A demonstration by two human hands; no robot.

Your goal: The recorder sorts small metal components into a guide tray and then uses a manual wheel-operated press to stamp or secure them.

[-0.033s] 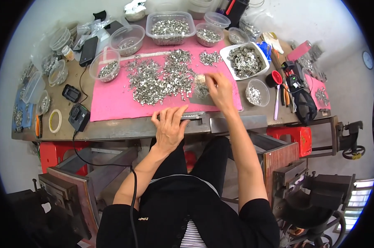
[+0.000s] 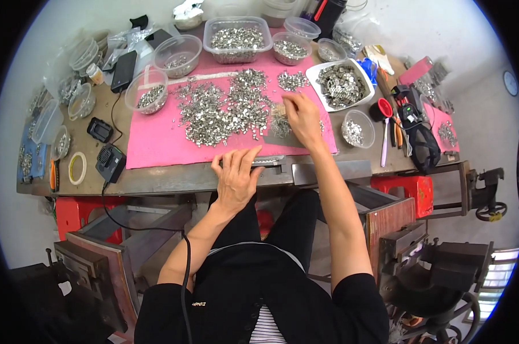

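Observation:
At the table's front edge, my left hand (image 2: pixel 235 179) has its fingers bent over a narrow slotted metal bar (image 2: pixel 269 161), with thumb and forefinger on either side of it. My right hand (image 2: pixel 303 121) is raised over the right side of the pink mat (image 2: pixel 156 143), fingertips pinched together; anything between them is too small to make out. Below and beside it lie thin metal pins (image 2: pixel 279 126) and a small tan piece (image 2: pixel 278 109). A broad heap of small shiny metal parts (image 2: pixel 219 114) covers the mat's middle, and a smaller pile (image 2: pixel 292 81) sits farther back.
Along the back stand clear tubs of metal parts (image 2: pixel 236 39) and a white tray (image 2: pixel 312 80) of metal pieces. A round clear cup (image 2: pixel 358 129) stands at right, near a red cup (image 2: pixel 381 108) and hand tools. A black charger (image 2: pixel 110 162) with a cable is at left.
My right hand has lifted slightly away from the tan piece, toward the back. My left hand has stayed on the metal bar.

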